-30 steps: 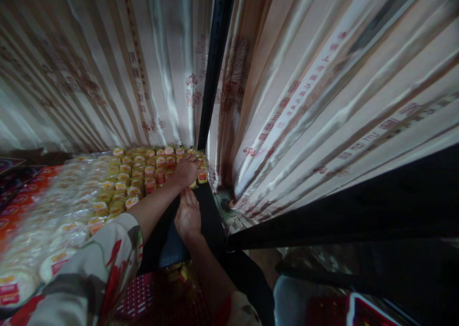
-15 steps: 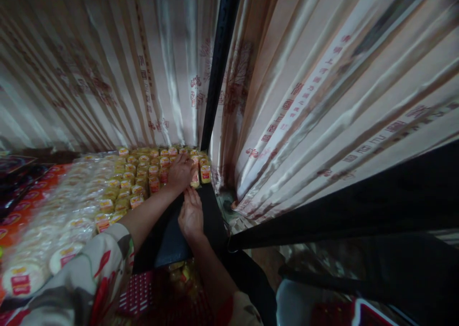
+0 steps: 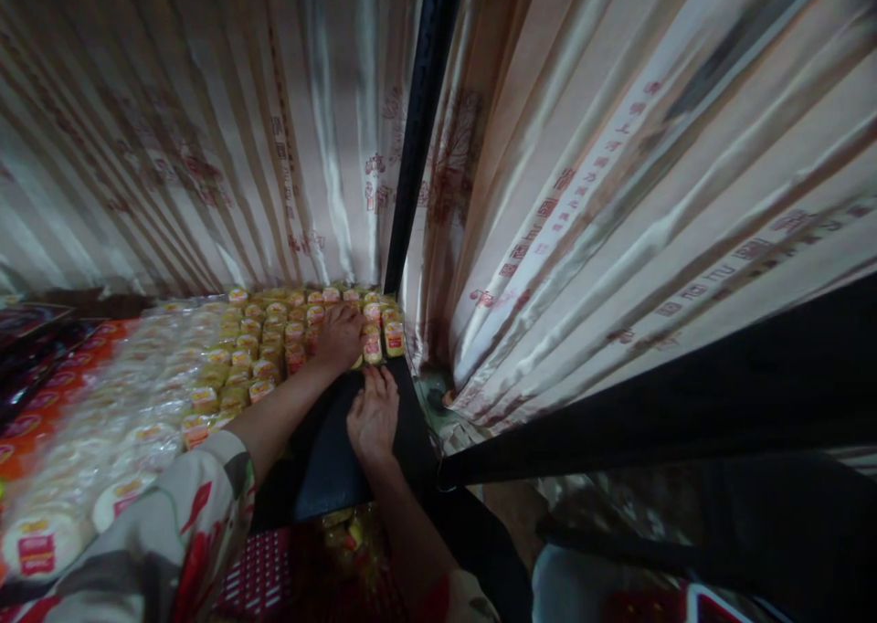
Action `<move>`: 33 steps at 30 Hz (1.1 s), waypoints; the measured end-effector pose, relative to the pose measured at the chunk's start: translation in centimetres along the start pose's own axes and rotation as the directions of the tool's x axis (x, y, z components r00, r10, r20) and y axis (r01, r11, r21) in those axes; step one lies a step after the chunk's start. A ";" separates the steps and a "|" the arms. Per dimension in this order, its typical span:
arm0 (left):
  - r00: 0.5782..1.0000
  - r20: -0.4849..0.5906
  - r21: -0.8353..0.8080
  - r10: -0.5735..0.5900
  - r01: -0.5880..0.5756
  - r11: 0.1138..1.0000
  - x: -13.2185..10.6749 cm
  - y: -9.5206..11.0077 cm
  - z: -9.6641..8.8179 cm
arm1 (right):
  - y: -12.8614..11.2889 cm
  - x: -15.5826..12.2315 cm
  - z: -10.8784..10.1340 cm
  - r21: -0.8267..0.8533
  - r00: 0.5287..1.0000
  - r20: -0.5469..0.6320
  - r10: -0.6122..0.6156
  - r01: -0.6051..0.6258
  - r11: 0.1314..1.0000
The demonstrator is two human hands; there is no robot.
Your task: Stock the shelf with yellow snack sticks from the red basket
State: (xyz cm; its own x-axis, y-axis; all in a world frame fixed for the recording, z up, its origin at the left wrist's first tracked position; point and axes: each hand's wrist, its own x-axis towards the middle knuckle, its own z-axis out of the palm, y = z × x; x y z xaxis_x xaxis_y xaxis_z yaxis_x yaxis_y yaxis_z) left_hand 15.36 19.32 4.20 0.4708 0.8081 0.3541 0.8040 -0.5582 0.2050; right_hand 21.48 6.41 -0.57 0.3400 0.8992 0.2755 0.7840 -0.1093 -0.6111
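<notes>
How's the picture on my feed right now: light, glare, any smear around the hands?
Head view: dim overall, with pale sheen along the curtain folds. Head view, left: clear-wrapped packs look hazy and smeared. Head view, centre: left hand and right hand are soft but distinguishable. Head view, bottom: red basket is partly lost in shadow.

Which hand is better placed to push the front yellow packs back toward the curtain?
Probably the right hand: its fingertips are by the front yellow packs, pointing toward the curtain. The left hand lies over packs farther left.
</notes>
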 end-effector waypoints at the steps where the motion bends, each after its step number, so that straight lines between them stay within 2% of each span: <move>1: 1.000 -0.009 -0.011 -0.004 0.004 1.000 0.1 -0.1 0.1 | 0.0 0.0 0.0 -0.007 1.000 0.010 0.002 -0.002 1.000; 11: 0.999 -0.045 -0.104 0.012 -0.017 0.994 0.7 0.2 0.0 | 0.0 0.1 -0.1 -0.011 0.997 0.073 -0.035 0.036 0.999; 13: 0.998 -0.058 -0.088 -0.004 -0.001 0.996 0.8 0.3 -0.1 | 0.0 0.1 -0.1 0.015 0.999 0.040 -0.031 0.031 0.999; 18: 0.997 -0.072 -0.063 -0.027 0.022 0.998 1.2 0.3 -0.3 | 0.5 0.9 -0.4 0.091 0.988 -0.153 -0.029 0.043 0.995; 20: 0.997 -0.074 -0.062 -0.026 0.021 0.998 1.3 0.3 -0.3 | 0.9 1.6 -0.4 0.077 0.983 -0.177 -0.044 0.059 0.995; 26: 0.995 -0.097 -0.070 -0.023 0.017 0.997 1.5 0.6 0.1 | 2.3 2.3 0.4 0.037 0.989 -0.140 -0.034 0.040 0.999; 33: 0.990 -0.119 -0.093 -0.078 0.067 0.993 1.5 1.1 0.5 | 2.4 2.0 0.6 -0.052 0.994 -0.085 -0.072 0.067 0.996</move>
State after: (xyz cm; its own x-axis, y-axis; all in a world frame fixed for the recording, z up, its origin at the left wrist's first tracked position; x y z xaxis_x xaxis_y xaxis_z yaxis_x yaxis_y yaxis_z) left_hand 17.10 20.01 4.51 0.3602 0.8210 0.4429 0.7966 -0.5178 0.3120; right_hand 23.71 8.21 -1.91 0.3259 0.8655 0.3804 0.8310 -0.0703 -0.5519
